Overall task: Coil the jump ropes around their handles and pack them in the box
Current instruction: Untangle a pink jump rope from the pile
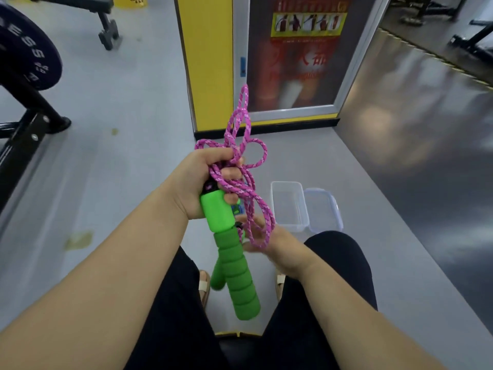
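My left hand (198, 182) grips the tops of two green foam handles (234, 265) together with a bunch of pink braided rope (240, 145). The handles hang down between my knees, one angled out to the left. Rope loops stick up above the fist and trail down to the right. My right hand (269, 240) sits just below, palm up, fingers spread, with the lowest rope loop (262, 233) draped over them. On the floor beyond stands a clear plastic box (288, 206), with its lid (324, 212) lying beside it on the right.
I sit on a bench with my legs in black trousers (330, 276) and sandals. A weight plate (24, 52) and black rack frame stand at the left. A yellow cabinet (210, 62) with a glass door is ahead. Grey floor surrounds the box.
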